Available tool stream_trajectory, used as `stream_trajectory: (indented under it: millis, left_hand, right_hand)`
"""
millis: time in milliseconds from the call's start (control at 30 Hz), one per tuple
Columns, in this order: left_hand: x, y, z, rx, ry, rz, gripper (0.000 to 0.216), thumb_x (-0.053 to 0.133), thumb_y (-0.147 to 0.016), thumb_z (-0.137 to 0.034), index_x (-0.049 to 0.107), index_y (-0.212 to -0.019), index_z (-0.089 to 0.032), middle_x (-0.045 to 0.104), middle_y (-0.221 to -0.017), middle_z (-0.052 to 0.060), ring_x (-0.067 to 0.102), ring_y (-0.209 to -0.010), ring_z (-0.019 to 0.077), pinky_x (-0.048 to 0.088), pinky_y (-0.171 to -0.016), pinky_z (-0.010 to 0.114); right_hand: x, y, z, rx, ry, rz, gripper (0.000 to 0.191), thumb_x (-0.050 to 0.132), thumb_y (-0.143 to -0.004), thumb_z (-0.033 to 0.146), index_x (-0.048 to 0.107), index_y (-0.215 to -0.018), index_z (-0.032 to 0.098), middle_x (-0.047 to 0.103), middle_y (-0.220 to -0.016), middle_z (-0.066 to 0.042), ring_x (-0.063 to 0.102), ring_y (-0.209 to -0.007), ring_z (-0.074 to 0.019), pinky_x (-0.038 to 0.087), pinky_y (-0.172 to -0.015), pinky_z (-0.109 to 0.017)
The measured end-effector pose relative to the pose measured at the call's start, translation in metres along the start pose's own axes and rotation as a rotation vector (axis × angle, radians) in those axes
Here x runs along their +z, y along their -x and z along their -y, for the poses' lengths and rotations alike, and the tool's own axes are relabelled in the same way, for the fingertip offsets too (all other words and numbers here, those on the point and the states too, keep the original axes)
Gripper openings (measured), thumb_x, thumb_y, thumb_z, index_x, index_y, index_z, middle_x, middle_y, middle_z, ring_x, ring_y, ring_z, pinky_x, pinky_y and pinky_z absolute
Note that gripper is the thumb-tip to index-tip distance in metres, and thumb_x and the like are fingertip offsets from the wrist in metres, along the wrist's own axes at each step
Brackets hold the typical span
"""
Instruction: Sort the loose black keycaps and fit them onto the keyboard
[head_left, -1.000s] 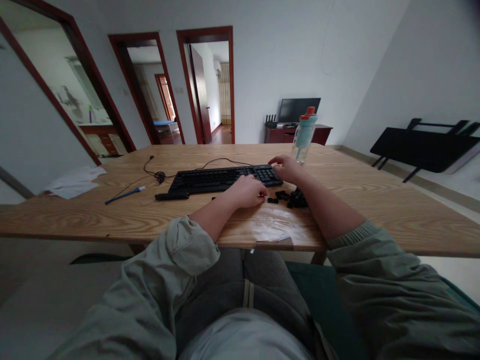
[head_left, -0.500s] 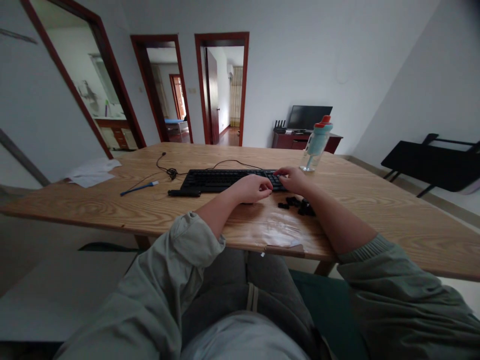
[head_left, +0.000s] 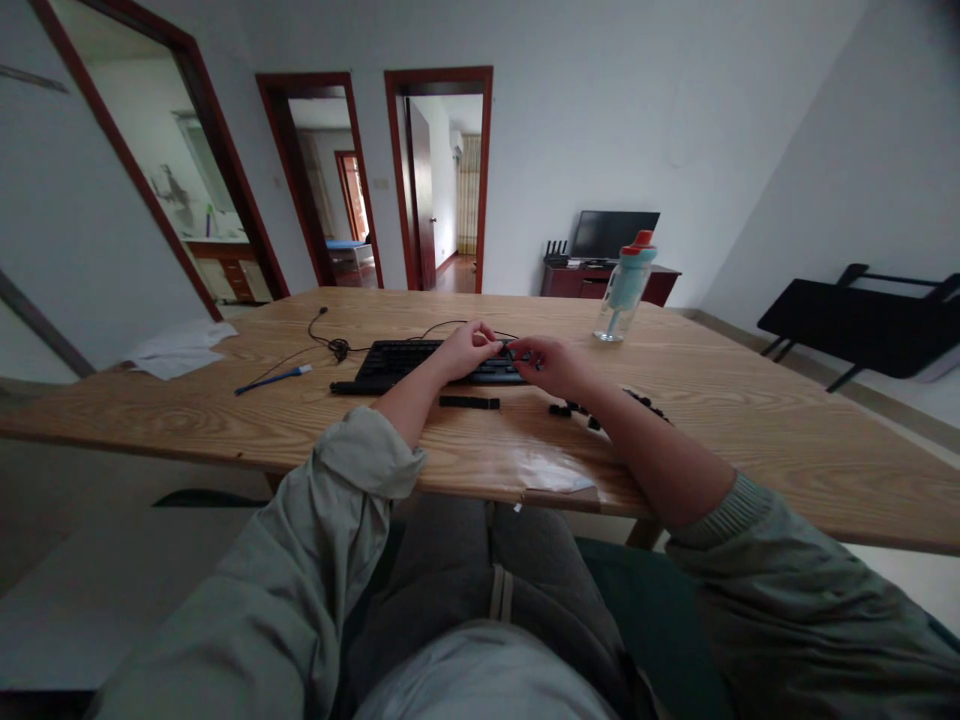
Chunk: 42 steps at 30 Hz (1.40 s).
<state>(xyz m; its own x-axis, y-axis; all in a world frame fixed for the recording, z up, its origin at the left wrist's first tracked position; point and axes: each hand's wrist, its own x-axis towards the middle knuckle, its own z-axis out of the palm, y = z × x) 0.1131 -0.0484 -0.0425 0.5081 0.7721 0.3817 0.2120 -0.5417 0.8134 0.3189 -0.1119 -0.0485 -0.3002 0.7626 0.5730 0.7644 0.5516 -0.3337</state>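
A black keyboard (head_left: 394, 362) lies on the wooden table in front of me, partly covered by my hands. My left hand (head_left: 471, 350) is over its middle, thumb and fingertips pinched together at the keys. Close by on the right, my right hand (head_left: 549, 366) has its fingers curled in a pinch above the keyboard's right part. Something small and dark shows at the fingertips, too small to name. Small black pieces like loose keycaps (head_left: 576, 408) lie scattered around my right forearm. A short black strip (head_left: 469, 402) rests in front of the keyboard.
A clear bottle with a red and blue lid (head_left: 628, 285) stands behind on the right. Left of the keyboard are a coiled cable (head_left: 340, 349), a blue brush-like stick (head_left: 274, 380) and white paper (head_left: 176, 350). Clear tape (head_left: 555, 472) covers the near table edge.
My left hand has moved forward and left onto the keyboard. My right hand has shifted left, off the far-right keys, so the fingertips come close together. The black strip is now uncovered.
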Motion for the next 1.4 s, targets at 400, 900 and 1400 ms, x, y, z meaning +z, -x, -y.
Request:
stream_trajectory:
  millis: [400, 900, 1400]
  left_hand:
    - [0.001, 0.001, 0.006, 0.030, 0.122, 0.102, 0.030, 0.072, -0.078, -0.037, 0.053, -0.089, -0.017, 0.069, -0.072, 0.000, 0.063, -0.065, 0.0132, 0.044, -0.064, 0.025]
    - [-0.019, 0.002, 0.003, 0.042, -0.157, 0.027, 0.026, 0.060, -0.084, -0.043, 0.061, -0.087, -0.017, 0.072, -0.077, 0.005, 0.064, -0.071, 0.0168, 0.048, -0.069, 0.029]
    - [-0.058, 0.009, 0.023, -0.024, -0.520, -0.006, 0.027, 0.058, -0.082, -0.043, 0.066, -0.080, -0.017, 0.069, -0.077, 0.004, 0.059, -0.070, 0.0176, 0.043, -0.066, 0.030]
  right_hand:
    - [-0.002, 0.000, 0.009, -0.020, 0.010, 0.023, 0.030, 0.062, -0.084, 0.028, 0.074, -0.112, 0.023, 0.073, -0.086, -0.001, 0.057, -0.066, -0.0139, 0.042, -0.062, -0.025]
    - [-0.008, 0.007, 0.008, 0.082, -0.023, 0.401, 0.018, 0.072, -0.077, 0.034, 0.073, -0.089, 0.021, 0.068, -0.075, 0.001, 0.057, -0.063, -0.0132, 0.039, -0.056, -0.024]
    - [-0.008, 0.007, 0.019, 0.097, -0.024, 0.550, 0.022, 0.067, -0.082, 0.034, 0.078, -0.093, 0.018, 0.073, -0.081, -0.004, 0.060, -0.068, -0.0160, 0.042, -0.061, -0.026]
